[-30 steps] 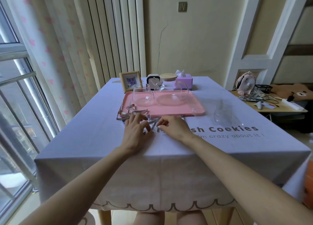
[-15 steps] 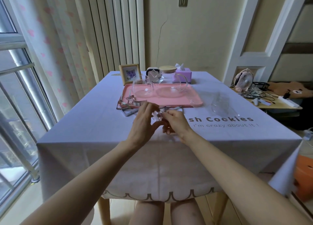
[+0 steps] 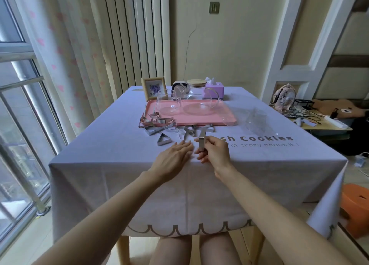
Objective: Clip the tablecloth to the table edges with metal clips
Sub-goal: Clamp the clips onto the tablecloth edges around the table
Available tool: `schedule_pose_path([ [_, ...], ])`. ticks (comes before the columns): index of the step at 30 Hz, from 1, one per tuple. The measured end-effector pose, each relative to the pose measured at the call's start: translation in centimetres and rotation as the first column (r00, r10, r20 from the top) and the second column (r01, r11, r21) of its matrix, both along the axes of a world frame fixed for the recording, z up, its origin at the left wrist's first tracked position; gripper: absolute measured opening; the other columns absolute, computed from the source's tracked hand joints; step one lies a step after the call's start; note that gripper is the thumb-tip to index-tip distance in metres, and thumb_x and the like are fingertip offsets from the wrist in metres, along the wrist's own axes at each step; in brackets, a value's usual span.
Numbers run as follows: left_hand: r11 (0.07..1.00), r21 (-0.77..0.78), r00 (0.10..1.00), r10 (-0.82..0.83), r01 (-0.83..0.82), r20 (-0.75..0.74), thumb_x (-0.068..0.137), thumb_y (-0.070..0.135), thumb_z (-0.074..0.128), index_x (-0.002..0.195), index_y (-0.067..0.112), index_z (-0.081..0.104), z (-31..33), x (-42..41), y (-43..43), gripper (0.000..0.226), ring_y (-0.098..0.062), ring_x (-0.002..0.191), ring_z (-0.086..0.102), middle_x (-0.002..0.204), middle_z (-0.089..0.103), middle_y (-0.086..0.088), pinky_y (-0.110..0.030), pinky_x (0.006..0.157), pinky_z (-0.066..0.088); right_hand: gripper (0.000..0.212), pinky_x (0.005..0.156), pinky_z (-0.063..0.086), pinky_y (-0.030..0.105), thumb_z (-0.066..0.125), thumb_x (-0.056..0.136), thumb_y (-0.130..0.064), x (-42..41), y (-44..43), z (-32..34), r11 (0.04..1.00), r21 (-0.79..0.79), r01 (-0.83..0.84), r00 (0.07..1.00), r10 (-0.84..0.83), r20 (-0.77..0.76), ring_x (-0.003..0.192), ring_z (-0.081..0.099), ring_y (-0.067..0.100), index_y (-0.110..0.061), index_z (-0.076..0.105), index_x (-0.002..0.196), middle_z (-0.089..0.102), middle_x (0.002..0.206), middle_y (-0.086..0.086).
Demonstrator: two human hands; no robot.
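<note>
While flattening the tablecloth [image 3: 99, 164] with an open left hand [image 3: 173, 156], now pinching one metal clip [image 3: 201, 143], seemingly lifted from the heap [image 3: 159, 128], in the right hand [image 3: 214, 154]; ready for edge clipping.

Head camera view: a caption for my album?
Right hand pinches a metal clip near the table edge, left hand flat on the lilac tablecloth, spare clips beside a pink tray.

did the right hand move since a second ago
Yes. Judged against the pink tray, the right hand has pulled back toward the person, farther from the tray's front rim, and it now grips a metal clip.
</note>
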State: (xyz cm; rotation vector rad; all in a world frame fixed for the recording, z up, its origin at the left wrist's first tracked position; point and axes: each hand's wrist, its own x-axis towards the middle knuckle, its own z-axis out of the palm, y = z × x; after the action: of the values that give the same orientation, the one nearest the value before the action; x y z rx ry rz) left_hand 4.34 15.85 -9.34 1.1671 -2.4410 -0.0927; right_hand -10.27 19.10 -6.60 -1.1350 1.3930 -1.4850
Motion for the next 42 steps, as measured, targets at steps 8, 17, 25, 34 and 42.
schedule_pose_path([
  [8, 0.971, -0.240, 1.000, -0.009, 0.009, 0.000, 0.096, 0.053, 0.010, 0.128, 0.014, 0.058, -1.5, 0.5, 0.7, 0.069, -0.021, 0.125, 0.051, 0.133, 0.056, -0.003, -0.032, 0.104, 0.038, 0.016, 0.039, 0.046, 0.023, 0.050, 0.093, -0.001, 0.0, 1.1, -1.1, 0.997, -0.050, -0.055, 0.998, 0.056, 0.011, 0.045, 0.053, 0.015, 0.000, 0.064, 0.100, 0.062, 0.065, 0.012],
  [17, 0.952, -0.304, 0.998, -0.056, 0.049, -0.014, 0.084, 0.036, 0.058, 0.124, 0.016, 0.061, -1.8, 0.8, 0.8, 0.045, -0.024, 0.116, 0.058, 0.127, 0.061, -0.002, -0.038, 0.094, 0.048, 0.019, 0.041, 0.045, 0.022, 0.052, 0.089, 0.002, 0.1, 2.0, -1.5, 0.994, -0.092, -0.059, 0.998, 0.057, -0.029, 0.047, 0.055, 0.012, -0.005, 0.069, 0.090, 0.067, 0.074, 0.015],
  [25, 0.957, -0.290, 0.996, -0.051, 0.027, -0.073, 0.083, 0.030, 0.062, 0.120, 0.017, 0.064, -2.0, 0.6, 1.1, 0.039, -0.023, 0.116, 0.058, 0.124, 0.063, -0.002, -0.038, 0.093, 0.050, 0.010, 0.058, 0.047, 0.023, 0.065, 0.086, -0.024, -0.5, 4.8, -2.4, 0.943, -0.157, -0.294, 0.956, 0.292, -0.037, 0.072, 0.058, 0.010, -0.021, 0.073, 0.093, 0.068, 0.083, 0.002],
  [34, 0.969, -0.247, 0.994, 0.000, -0.026, -0.105, 0.072, 0.020, 0.078, 0.116, 0.012, 0.064, -2.5, 0.5, 1.1, 0.047, -0.021, 0.114, 0.060, 0.122, 0.064, -0.003, -0.037, 0.091, 0.051, 0.019, 0.054, 0.044, 0.019, 0.061, 0.087, -0.004, 0.6, 5.7, -5.8, 0.957, -0.145, -0.252, 0.962, 0.264, 0.065, 0.060, 0.051, 0.013, -0.017, 0.075, 0.085, 0.067, 0.065, -0.001],
  [42, 0.982, -0.179, 0.990, 0.042, -0.067, -0.137, 0.089, 0.047, 0.036, 0.123, 0.022, 0.059, -0.7, 0.5, 1.8, 0.048, -0.012, 0.125, 0.050, 0.132, 0.057, 0.008, -0.034, 0.085, 0.050, 0.020, 0.063, 0.052, 0.022, 0.058, 0.091, -0.029, 0.5, 4.6, -5.5, 0.894, -0.447, -0.016, 0.968, -0.098, -0.232, 0.065, 0.066, 0.009, -0.013, 0.070, 0.089, 0.070, 0.069, -0.003],
])
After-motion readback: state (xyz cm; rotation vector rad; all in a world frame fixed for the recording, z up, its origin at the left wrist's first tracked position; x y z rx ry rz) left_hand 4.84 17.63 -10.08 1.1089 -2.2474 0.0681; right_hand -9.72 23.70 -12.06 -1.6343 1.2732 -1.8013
